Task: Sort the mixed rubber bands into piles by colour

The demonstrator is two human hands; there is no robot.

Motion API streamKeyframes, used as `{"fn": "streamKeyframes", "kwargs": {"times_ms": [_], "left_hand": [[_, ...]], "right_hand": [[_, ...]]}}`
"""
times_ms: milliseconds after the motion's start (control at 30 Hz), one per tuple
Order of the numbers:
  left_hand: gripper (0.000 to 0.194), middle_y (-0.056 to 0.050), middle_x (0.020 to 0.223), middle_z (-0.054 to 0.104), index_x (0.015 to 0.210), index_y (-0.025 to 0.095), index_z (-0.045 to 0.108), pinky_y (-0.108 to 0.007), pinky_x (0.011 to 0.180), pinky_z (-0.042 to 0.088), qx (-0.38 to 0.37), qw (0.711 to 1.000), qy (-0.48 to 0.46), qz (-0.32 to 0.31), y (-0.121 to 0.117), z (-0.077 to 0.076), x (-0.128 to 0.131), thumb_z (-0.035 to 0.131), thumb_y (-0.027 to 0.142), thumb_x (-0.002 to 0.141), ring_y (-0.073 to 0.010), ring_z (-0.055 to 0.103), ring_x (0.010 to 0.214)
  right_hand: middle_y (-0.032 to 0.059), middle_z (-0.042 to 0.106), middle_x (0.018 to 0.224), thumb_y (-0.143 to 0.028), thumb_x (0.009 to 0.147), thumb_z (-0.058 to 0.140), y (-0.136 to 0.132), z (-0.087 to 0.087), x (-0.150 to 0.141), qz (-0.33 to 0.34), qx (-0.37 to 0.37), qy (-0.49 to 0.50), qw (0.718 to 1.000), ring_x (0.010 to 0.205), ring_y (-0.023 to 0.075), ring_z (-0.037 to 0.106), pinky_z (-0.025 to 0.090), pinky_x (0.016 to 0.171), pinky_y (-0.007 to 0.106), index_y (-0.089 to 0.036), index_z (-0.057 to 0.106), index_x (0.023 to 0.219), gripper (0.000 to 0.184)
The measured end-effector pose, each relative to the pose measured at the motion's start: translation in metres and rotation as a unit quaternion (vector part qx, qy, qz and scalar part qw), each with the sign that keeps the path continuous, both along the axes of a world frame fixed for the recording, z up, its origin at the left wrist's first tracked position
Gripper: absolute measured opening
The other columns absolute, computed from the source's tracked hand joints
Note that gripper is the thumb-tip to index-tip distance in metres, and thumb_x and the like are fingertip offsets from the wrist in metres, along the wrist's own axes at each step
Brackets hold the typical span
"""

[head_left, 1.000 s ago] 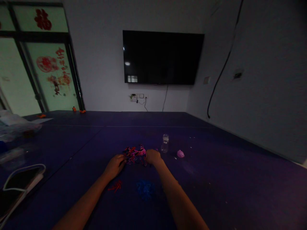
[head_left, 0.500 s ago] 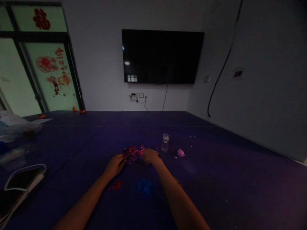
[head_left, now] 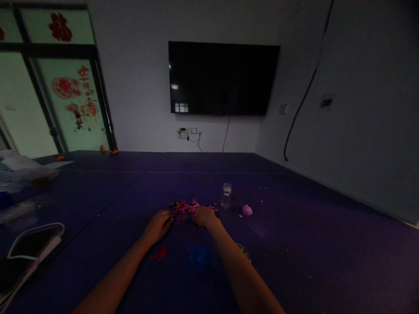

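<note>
Left hand (head_left: 158, 226) and right hand (head_left: 204, 216) bracket a pile of red and pink band-like pieces (head_left: 185, 210) on a purple surface (head_left: 294, 226); we take the pile's long axis to run roughly left to right between them. Reading from the left, we find a dark device (head_left: 34, 243) with a white cable (head_left: 24, 258), well apart from the left hand. That hand lies at the pile's left end, fingers loosely curled, with a small gap showing by the thumb; whether it pinches a piece, we cannot tell. Closer to the viewer, a small red cluster (head_left: 159, 253) lies just beside the left forearm (head_left: 126, 264). Next come the pile itself and, on its near side between the forearms, a blue heap (head_left: 200, 257), which we judge to narrow the path toward the body. The right hand, the nearer of the two, covers part of the pile's right end, its fingers curled down and tips hidden, so we cannot tell what it holds. Beyond it to the right, a clear bottle (head_left: 225, 196) appears to bound reach on that side. Yellow pieces (head_left: 244, 250) show beside the right forearm (head_left: 237, 261); a pink lump (head_left: 247, 210) lies farther right. We see the surface's far and right edges well apart from both hands.
</note>
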State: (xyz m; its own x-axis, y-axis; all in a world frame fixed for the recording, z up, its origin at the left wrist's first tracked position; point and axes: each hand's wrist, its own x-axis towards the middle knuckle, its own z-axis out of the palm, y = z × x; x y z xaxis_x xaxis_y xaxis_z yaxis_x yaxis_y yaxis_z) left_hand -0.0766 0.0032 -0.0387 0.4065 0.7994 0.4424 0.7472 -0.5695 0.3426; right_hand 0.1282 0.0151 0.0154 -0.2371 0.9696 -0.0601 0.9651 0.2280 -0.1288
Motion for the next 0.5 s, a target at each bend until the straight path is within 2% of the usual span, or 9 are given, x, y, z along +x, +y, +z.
{"fn": "streamKeyframes", "kwargs": {"times_ms": [300,400,500], "left_hand": [[0.026,-0.008,0.088,0.066,0.090,0.018,0.065,-0.030,0.078,0.045,0.001,1.000,0.005,0.001,-0.003,0.003,0.000,0.041,0.027,0.089,-0.0204,0.059,0.087],[0.026,-0.008,0.094,0.066,0.095,0.018,0.065,-0.031,0.080,0.045,0.000,1.000,-0.002,0.006,-0.003,0.002,0.000,0.041,0.026,0.088,-0.0204,0.059,0.090],[0.027,-0.008,0.099,0.066,0.098,0.019,0.065,-0.034,0.084,0.044,0.005,1.000,-0.013,0.008,-0.001,0.000,0.000,0.041,0.026,0.088,-0.0206,0.059,0.093]], "right_hand": [[0.0149,0.066,0.107,-0.019,0.080,0.051,-0.003,0.003,0.000,0.046,-0.003,-0.015,0.999,0.098,0.0264,0.062,0.048,0.076,0.031,-0.016,0.067,0.101,0.027],[0.0164,0.066,0.104,-0.020,0.082,0.048,0.001,0.009,0.005,0.080,-0.007,-0.012,0.997,0.095,0.0264,0.063,0.048,0.073,0.029,-0.012,0.069,0.096,0.026],[0.0118,0.070,0.093,-0.019,0.082,0.047,0.002,0.016,0.006,0.130,-0.021,-0.002,0.991,0.086,0.0213,0.065,0.045,0.067,0.023,-0.013,0.070,0.088,0.024]]}}
